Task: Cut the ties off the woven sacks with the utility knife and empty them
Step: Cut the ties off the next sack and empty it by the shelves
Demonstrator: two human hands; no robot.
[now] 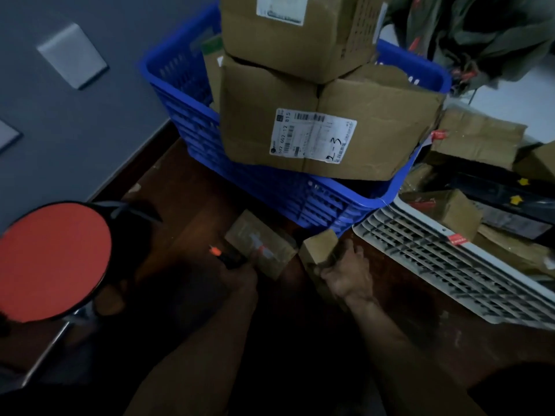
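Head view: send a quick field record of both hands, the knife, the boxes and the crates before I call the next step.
left hand: grips utility knife, orange tip up
right hand: holds small cardboard box at floor level
second small box: on floor beside the knife
blue crate: holds two stacked cardboard boxes
white slatted crate: right of the hands
red stool: far left
woven sacks: none clearly visible

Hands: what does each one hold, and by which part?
The left hand grips the utility knife by its handle; right hand holds a small cardboard box by its right side.
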